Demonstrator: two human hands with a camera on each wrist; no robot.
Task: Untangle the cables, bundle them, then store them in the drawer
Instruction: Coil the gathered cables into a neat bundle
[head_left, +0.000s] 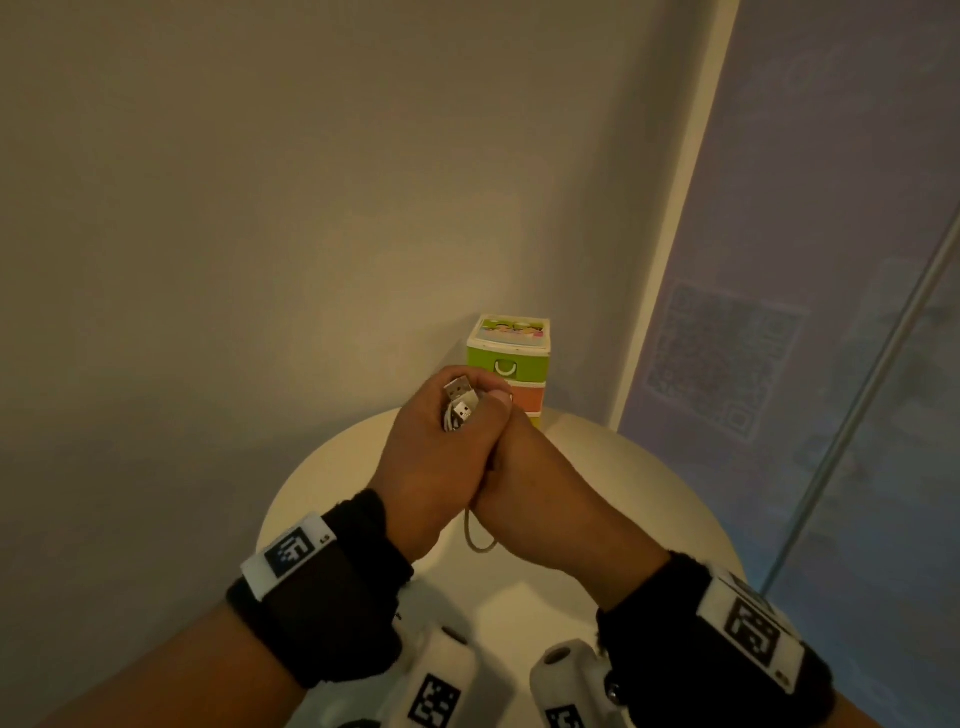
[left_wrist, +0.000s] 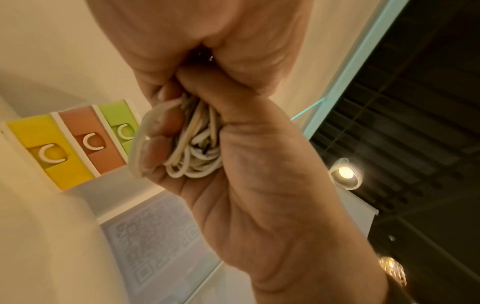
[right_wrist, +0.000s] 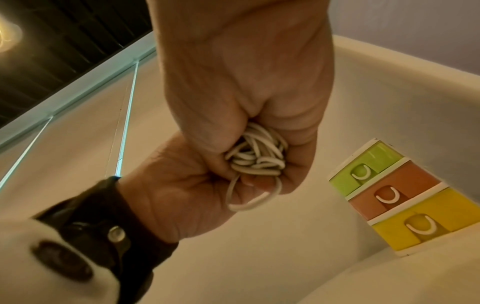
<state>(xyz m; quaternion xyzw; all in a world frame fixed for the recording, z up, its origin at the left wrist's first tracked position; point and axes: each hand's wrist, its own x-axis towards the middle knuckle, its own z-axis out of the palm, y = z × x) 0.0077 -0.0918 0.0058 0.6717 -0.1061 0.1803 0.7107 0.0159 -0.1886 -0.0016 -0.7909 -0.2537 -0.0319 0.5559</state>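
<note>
Both hands are pressed together above the round white table (head_left: 639, 499), closed on one wad of coiled white cables (right_wrist: 255, 157). My left hand (head_left: 431, 452) grips the wad from the left, and two metal USB plugs (head_left: 460, 400) stick out above its fingers. My right hand (head_left: 545, 499) grips it from the right, thumb on top. A loop of cable (head_left: 480, 543) hangs below the hands. In the left wrist view the coils (left_wrist: 197, 148) show between my left hand (left_wrist: 207, 30) and right hand (left_wrist: 259, 185). The small drawer unit (head_left: 506, 358) stands behind the hands, with its green, orange and yellow drawers closed.
The drawer unit (right_wrist: 400, 197) sits at the far edge of the table against a plain wall. A glass partition (head_left: 831, 312) with a faint QR print runs along the right. Wrist cameras (head_left: 447, 680) hang below both forearms.
</note>
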